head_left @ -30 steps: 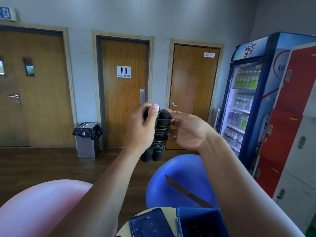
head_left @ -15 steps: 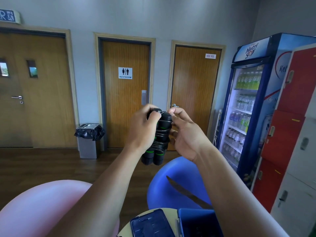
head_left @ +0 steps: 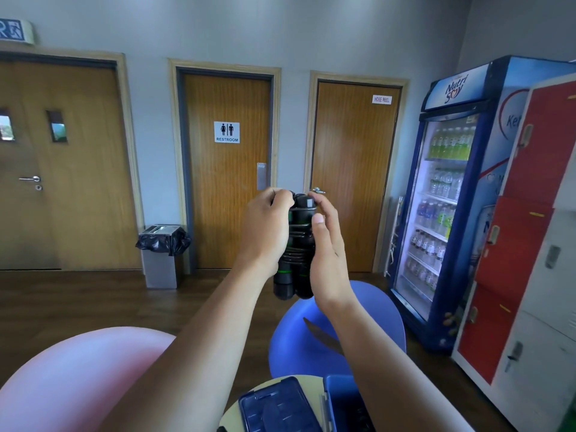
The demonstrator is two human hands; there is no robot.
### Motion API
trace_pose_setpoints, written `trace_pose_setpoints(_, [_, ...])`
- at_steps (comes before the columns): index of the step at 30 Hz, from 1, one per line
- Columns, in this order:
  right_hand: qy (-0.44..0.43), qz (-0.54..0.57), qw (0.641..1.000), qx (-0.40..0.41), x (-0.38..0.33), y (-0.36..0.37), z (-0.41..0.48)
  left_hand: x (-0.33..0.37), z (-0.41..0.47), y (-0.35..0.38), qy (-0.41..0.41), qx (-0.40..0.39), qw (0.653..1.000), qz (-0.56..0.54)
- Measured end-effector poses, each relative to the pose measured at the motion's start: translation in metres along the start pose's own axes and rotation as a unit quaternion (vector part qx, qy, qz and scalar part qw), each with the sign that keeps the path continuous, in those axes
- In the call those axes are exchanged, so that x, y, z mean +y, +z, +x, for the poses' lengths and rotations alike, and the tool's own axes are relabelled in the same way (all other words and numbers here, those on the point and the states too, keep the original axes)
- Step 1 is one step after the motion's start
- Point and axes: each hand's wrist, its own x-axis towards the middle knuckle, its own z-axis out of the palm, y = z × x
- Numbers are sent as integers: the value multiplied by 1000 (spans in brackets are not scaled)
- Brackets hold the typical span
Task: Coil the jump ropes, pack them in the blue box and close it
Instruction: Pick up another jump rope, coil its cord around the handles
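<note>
A jump rope (head_left: 296, 244) with two black handles and green rings is held upright at chest height, its thin rope wound round both handles. My left hand (head_left: 265, 232) grips the handles from the left. My right hand (head_left: 324, 247) touches the bundle's right side, its fingertips at the top cap and its thumb on the coils. The open blue box (head_left: 339, 403) stands at the bottom edge on a small round table (head_left: 230, 416), with its blue lid (head_left: 274, 406) lying to the left of it.
A blue chair (head_left: 336, 335) stands beyond the table and a pink exercise ball (head_left: 81, 378) lies at the lower left. A drinks fridge (head_left: 452, 194) and red and white lockers (head_left: 536, 238) line the right wall. A bin (head_left: 162, 254) stands by the doors.
My right hand has moved in from beside the bundle and closed onto its top and right side. Both hands and the rope have shifted slightly lower in view.
</note>
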Motion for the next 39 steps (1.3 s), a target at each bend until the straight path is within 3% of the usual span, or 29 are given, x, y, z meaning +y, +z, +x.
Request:
trace_pose_setpoints(9, [-16,42,994,-98,9,-14,4,18,2,10,-66,7,997,-35])
trace_pose_setpoints(16, [-44,-38,996,64,11,-1,-3,21,6,14,-57,9,998,-29])
trace_pose_setpoints(27, [-88,-95,984,123,13,-1,0,18,3,14,36,3,997,63])
trace_pose_setpoints(33, [44,0,993,106,3,0,0,7,5,11,95,27,987,129])
trace_pose_setpoints(37, [189,13,982,24,6,3,-1,6,4,11,137,36,979,149])
trace_pose_setpoints(39, [193,31,980,44,7,5,-3,4,1,11,151,25,974,167])
